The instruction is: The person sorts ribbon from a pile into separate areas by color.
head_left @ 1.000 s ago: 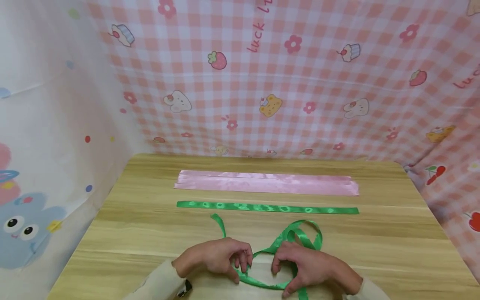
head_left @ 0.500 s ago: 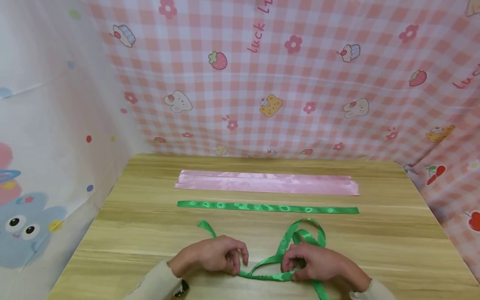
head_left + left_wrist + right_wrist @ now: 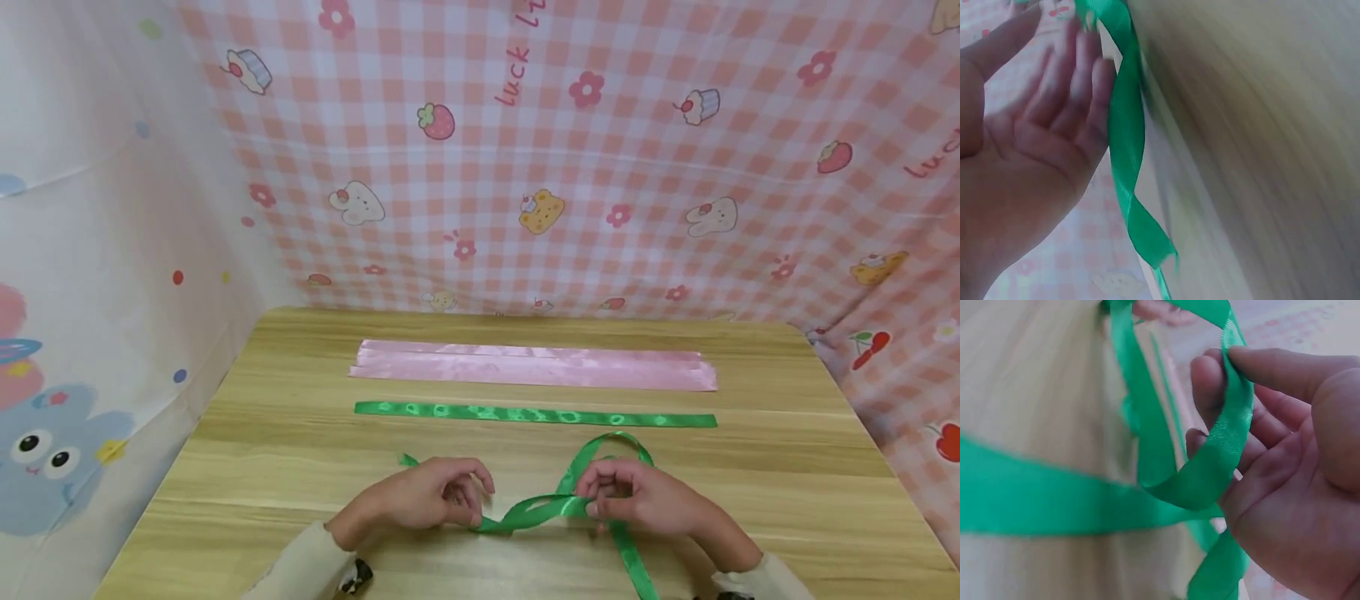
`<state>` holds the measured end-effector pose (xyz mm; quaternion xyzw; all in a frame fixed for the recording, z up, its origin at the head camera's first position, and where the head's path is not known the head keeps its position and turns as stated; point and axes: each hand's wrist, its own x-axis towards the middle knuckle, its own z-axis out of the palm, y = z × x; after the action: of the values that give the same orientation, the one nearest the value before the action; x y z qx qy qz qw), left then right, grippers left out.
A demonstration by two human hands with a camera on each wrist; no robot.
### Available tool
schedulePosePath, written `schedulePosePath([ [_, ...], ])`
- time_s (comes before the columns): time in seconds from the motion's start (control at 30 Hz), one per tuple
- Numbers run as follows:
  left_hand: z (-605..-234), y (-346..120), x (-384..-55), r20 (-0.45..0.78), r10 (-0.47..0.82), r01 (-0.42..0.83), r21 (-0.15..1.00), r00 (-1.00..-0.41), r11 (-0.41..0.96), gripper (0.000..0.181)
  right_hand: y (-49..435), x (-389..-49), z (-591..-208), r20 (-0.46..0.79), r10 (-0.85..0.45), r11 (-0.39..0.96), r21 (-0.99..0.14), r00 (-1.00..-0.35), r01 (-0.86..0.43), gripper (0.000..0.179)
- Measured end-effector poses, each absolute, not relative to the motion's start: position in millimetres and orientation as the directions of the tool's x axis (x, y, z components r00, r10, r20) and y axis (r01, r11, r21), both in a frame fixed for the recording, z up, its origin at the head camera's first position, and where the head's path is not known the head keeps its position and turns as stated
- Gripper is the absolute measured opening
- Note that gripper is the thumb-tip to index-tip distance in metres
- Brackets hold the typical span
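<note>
In the head view a green satin ribbon [image 3: 525,514] stretches between both hands, its strands close together in a narrow loop. My left hand [image 3: 431,496] pinches it at the left between thumb and forefinger. From that hand a twisted ribbon tail [image 3: 1126,125] hangs down past the other fingers, ending in a cut tip. My right hand [image 3: 648,500] pinches the ribbon at the right; in the right wrist view thumb and forefinger hold a curved strand [image 3: 1232,394]. A larger loop [image 3: 611,440] arcs behind this hand, and another tail [image 3: 633,562] runs toward the near edge.
Beyond the hands a flat green ribbon strip [image 3: 536,415] lies across the wooden table [image 3: 247,467]. Behind it are overlapping pink ribbon strips [image 3: 532,368]. A pink checked cloth [image 3: 480,167] hangs at the back, a white printed one [image 3: 90,250] at the left.
My hands have spread apart and moved up and away from me. The wide ribbon loop between them has been drawn narrow, and the left ribbon end has shifted left.
</note>
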<state>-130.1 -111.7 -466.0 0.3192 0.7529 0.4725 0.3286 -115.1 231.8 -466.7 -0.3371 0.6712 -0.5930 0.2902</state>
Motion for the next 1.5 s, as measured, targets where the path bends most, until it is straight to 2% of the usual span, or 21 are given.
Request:
schedulePosePath([
  [0.13, -459.3, -98.9, -128.1, -0.145, 0.778, 0.142, 0.947, -0.611, 0.287, 0.039, 220.7, -118.6, -451.7, 0.101, -0.778, -0.022, -0.991, -0.62, -0.133, 0.014],
  [0.23, -453.9, -88.7, -126.2, -0.12, 0.794, 0.091, 0.972, -0.595, 0.215, 0.045, 209.3, -120.6, -441.5, 0.126, -0.763, -0.043, -0.989, -0.635, -0.144, 0.017],
  [0.37, -448.0, -78.7, -126.7, -0.097, 0.809, 0.004, 0.993, -0.58, 0.122, 0.042, 198.9, -122.0, -431.4, 0.157, -0.76, -0.064, -0.984, -0.631, -0.168, 0.022],
  [0.53, -438.0, -75.0, -129.0, -0.044, 0.786, -0.075, 0.997, -0.617, -0.003, 0.041, 194.6, -124.6, -417.4, 0.178, -0.757, -0.059, -0.977, -0.629, -0.206, 0.022],
  [0.67, -421.9, -87.0, -130.0, 0.002, 0.758, -0.081, 0.994, -0.652, -0.072, 0.044, 201.3, -127.3, -397.6, 0.195, -0.716, -0.043, -0.971, -0.671, -0.236, 0.02],
  [0.87, -397.1, -120.1, -136.8, 0.053, 0.718, 0.041, 0.999, -0.694, -0.034, 0.041, 223.8, -130.8, -365.6, 0.272, -0.615, -0.023, -0.944, -0.74, -0.328, 0.027],
  [1.0, -389.4, -141.2, -141.2, 0.077, 0.654, 0.139, 0.989, -0.753, 0.043, 0.036, 238.0, -132.5, -354.5, 0.316, -0.594, -0.009, -0.922, -0.74, -0.386, 0.029],
  [1.1, -385.8, -155.4, -143.9, 0.102, 0.623, 0.185, 0.98, -0.776, 0.069, 0.036, 248.5, -132.6, -351.0, 0.32, -0.579, 0.004, -0.919, -0.75, -0.395, 0.03],
  [1.27, -382.4, -180.0, -148.9, 0.126, 0.608, 0.19, 0.981, -0.784, 0.042, 0.038, 267.8, -131.7, -350.1, 0.28, -0.54, 0.058, -0.929, -0.794, -0.367, 0.03],
  [1.4, -384.8, -200.1, -152.8, 0.107, 0.561, 0.168, 0.984, -0.821, 0.059, 0.036, 284.4, -130.8, -349.3, 0.23, -0.501, 0.116, -0.938, -0.834, -0.328, 0.027],
  [1.5, -389.5, -214.6, -155.2, 0.107, 0.539, 0.169, 0.983, -0.836, 0.067, 0.034, 295.9, -130.5, -349.6, 0.224, -0.496, 0.118, -0.94, -0.839, -0.321, 0.026],
])
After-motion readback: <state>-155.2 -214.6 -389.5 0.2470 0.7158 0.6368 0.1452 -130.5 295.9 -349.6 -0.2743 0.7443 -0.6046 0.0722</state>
